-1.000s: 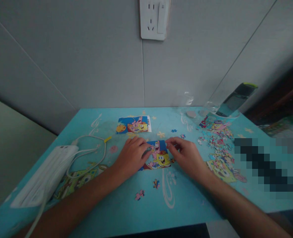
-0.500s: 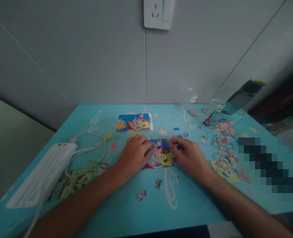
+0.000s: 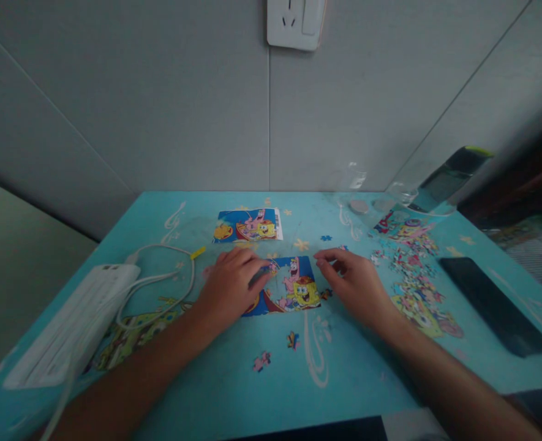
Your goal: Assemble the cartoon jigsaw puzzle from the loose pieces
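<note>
A partly assembled jigsaw puzzle (image 3: 305, 291) with yellow and pink cartoon figures lies mid-table, with a teal gap inside it. My left hand (image 3: 234, 282) rests over its left part, thumb apart from the fingers, hiding that side. Just off the top right corner is my right hand (image 3: 353, 278), thumb and forefinger tips pinched close together; whatever may be between them is too small to see. A loose puzzle piece (image 3: 326, 294) lies at the puzzle's right edge. Nearer me are a multicoloured piece (image 3: 293, 340) and some pink pieces (image 3: 261, 361). Behind the puzzle lies a picture card (image 3: 247, 225).
On the right, a heap of puzzle pieces (image 3: 413, 269) lies beside a dark phone-like slab (image 3: 495, 306). Clear plastic containers (image 3: 356, 180) stand at the back right. A white power bank (image 3: 75, 324) with a looped cable (image 3: 192, 269) occupies the left.
My left hand has shifted left, uncovering more of the puzzle's middle and its gap. My right hand has drawn slightly right, away from the puzzle's top right corner.
</note>
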The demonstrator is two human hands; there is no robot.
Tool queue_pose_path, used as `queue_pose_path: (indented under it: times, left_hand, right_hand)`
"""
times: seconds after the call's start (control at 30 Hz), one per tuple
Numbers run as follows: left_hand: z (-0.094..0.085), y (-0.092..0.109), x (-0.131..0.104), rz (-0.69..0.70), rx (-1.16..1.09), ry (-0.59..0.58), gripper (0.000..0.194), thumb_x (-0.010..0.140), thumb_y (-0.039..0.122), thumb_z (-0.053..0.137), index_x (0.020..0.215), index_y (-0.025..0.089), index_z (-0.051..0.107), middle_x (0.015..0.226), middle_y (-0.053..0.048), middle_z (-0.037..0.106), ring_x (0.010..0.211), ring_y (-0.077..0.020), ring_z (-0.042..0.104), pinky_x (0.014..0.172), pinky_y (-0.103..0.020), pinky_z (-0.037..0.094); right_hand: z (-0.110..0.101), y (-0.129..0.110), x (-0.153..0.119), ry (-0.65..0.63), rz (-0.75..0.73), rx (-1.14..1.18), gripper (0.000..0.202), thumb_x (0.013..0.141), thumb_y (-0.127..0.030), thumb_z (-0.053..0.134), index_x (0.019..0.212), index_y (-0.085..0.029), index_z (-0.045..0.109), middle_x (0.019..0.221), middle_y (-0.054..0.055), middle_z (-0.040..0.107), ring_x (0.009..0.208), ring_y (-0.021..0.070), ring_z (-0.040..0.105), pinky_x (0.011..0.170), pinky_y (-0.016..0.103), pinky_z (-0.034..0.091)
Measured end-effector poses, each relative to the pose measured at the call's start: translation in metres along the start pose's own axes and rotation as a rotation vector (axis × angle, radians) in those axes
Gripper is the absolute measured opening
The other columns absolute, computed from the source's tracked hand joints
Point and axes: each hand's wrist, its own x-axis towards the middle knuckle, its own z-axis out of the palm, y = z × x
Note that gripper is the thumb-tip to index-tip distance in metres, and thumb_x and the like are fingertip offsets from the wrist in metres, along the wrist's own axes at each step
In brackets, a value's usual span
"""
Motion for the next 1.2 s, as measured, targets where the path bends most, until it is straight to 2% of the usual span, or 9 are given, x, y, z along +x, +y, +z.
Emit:
queue_pose_path:
  times: [0.13,0.3,0.63,1.2]
  left_hand:
    - [-0.005,-0.003,-0.007,0.035,-0.029,-0.044,0.019,0.096,0.037,0.061,0.105,0.022,0.07,0.097,-0.004,0.064,0.094,-0.0229,0.057,0.084,-0.04,0.043]
    - [-0.002,0.008,-0.01,0.069,-0.06,-0.086,0.017,0.095,0.035,0.063,0.106,0.024,0.07,0.096,-0.004,0.064,0.094,-0.0228,0.057,0.083,-0.04,0.041]
    - [0.005,0.015,-0.008,0.082,-0.071,-0.061,0.017,0.095,0.035,0.063,0.104,0.022,0.069,0.093,-0.004,0.064,0.093,-0.0229,0.056,0.082,-0.04,0.04]
    - [0.003,0.019,-0.006,0.008,-0.096,-0.077,0.017,0.092,0.033,0.067,0.105,0.022,0.071,0.094,-0.004,0.065,0.093,-0.023,0.058,0.082,-0.04,0.042]
  right_hand:
    - [-0.002,0.004,0.002,0.024,0.006,-0.029,0.022,0.094,-0.027,0.055,0.101,-0.021,0.074,0.089,0.004,0.075,0.067,0.0156,0.063,0.065,0.029,0.047]
    - [0.0,0.004,0.003,0.009,0.001,-0.027,0.021,0.093,-0.026,0.055,0.099,-0.02,0.074,0.089,0.003,0.075,0.067,0.0151,0.063,0.064,0.028,0.047]
    - [0.003,0.004,0.001,-0.028,-0.02,-0.019,0.023,0.094,-0.027,0.053,0.1,-0.02,0.073,0.089,0.005,0.075,0.065,0.016,0.063,0.062,0.029,0.047]
    - [0.004,0.004,0.001,-0.046,-0.004,-0.023,0.021,0.093,-0.025,0.054,0.102,-0.022,0.073,0.091,0.002,0.075,0.068,0.0157,0.064,0.065,0.029,0.048]
